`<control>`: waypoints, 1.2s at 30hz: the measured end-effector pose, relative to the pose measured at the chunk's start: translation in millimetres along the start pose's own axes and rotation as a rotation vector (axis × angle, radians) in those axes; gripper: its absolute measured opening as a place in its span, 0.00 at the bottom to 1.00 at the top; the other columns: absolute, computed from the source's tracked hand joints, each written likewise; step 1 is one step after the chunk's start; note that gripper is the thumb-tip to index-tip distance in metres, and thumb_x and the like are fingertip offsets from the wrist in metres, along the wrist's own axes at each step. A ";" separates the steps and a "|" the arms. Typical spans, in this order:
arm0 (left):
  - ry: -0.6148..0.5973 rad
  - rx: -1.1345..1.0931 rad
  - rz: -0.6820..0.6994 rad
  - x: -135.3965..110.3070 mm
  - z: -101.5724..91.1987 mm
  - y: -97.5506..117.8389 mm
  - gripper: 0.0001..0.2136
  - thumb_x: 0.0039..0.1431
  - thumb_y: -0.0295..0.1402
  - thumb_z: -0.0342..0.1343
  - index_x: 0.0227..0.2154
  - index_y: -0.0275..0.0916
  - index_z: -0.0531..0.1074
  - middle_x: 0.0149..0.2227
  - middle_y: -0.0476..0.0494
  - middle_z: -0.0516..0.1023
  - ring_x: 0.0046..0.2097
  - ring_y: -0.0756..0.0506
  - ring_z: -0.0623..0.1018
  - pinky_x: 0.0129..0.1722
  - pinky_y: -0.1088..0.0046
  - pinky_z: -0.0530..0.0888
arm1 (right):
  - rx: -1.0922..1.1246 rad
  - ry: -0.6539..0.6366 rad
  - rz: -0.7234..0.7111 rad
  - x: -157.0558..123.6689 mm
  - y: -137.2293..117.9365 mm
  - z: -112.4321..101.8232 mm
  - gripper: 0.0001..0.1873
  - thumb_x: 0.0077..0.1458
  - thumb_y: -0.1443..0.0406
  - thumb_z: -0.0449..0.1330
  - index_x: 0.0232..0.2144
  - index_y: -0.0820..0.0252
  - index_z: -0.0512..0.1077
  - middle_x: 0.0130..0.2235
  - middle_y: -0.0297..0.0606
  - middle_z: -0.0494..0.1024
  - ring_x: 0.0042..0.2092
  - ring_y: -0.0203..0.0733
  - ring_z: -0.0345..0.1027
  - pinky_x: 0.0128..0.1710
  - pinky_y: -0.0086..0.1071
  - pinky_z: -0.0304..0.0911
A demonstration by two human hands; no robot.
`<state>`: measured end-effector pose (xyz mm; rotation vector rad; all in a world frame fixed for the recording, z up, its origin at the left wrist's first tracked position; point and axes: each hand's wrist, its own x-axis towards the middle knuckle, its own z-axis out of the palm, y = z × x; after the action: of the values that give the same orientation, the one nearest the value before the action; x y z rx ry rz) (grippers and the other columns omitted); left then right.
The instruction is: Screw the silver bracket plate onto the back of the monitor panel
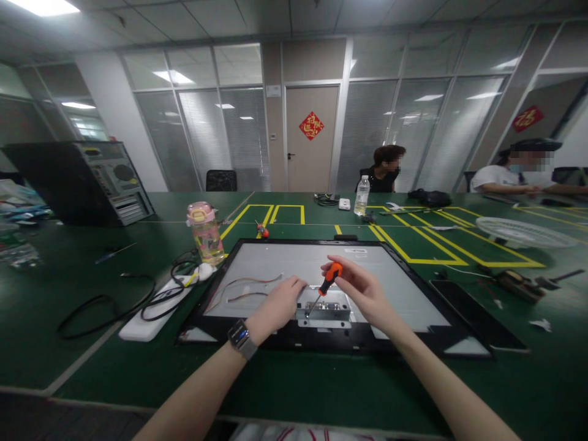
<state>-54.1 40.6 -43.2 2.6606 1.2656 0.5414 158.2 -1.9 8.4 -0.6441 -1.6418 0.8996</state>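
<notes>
A flat monitor panel (257, 263) with a black frame lies face down on the green table. On its lower middle sits a silver metal bracket (342, 313) with holes and small fittings. My right hand (365, 291) is closed on the orange and black handle of a screwdriver (331, 278), whose shaft slants down left to the bracket. Whether the tip sits in a screw is too small to tell. My left hand (280, 306), with a watch on the wrist, grips the bracket's left side; its fingertips are partly hidden. Thin cables (248, 297) lie on the panel left of it.
Left of the panel are a white power strip (147, 315), black cables (92, 327) and a pink-lidded bottle (204, 233). A computer tower (101, 180) stands far left. A dark slab (478, 312) lies at right. A clear bottle (362, 196) and seated people are beyond.
</notes>
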 end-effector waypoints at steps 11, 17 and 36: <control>-0.004 0.009 -0.006 0.7 0.0 0.4 0.24 0.53 0.14 0.42 0.51 0.39 0.64 0.49 0.43 0.69 0.49 0.46 0.70 0.52 0.69 0.66 | -0.064 0.073 -0.025 1.3 1.7 -1.5 0.15 0.57 0.60 0.60 0.47 0.50 0.74 0.44 0.39 0.78 0.44 0.45 0.74 0.47 0.43 0.70; -0.013 -0.011 -0.027 0.2 -1.8 2.5 0.24 0.53 0.14 0.41 0.51 0.39 0.64 0.48 0.43 0.69 0.49 0.46 0.70 0.52 0.69 0.65 | -0.090 0.064 -0.023 1.5 1.7 0.2 0.16 0.57 0.61 0.59 0.49 0.49 0.72 0.47 0.39 0.78 0.47 0.45 0.73 0.50 0.43 0.69; -0.014 0.036 -0.018 1.6 0.0 1.0 0.25 0.52 0.14 0.41 0.51 0.38 0.65 0.48 0.42 0.70 0.48 0.45 0.71 0.51 0.69 0.66 | -0.111 0.133 0.004 2.8 8.9 1.2 0.21 0.54 0.62 0.63 0.51 0.53 0.68 0.41 0.39 0.79 0.42 0.45 0.76 0.47 0.43 0.71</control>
<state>-52.5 41.2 -42.4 2.6746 1.3068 0.5012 156.1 5.0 2.4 -0.7672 -1.5789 0.7564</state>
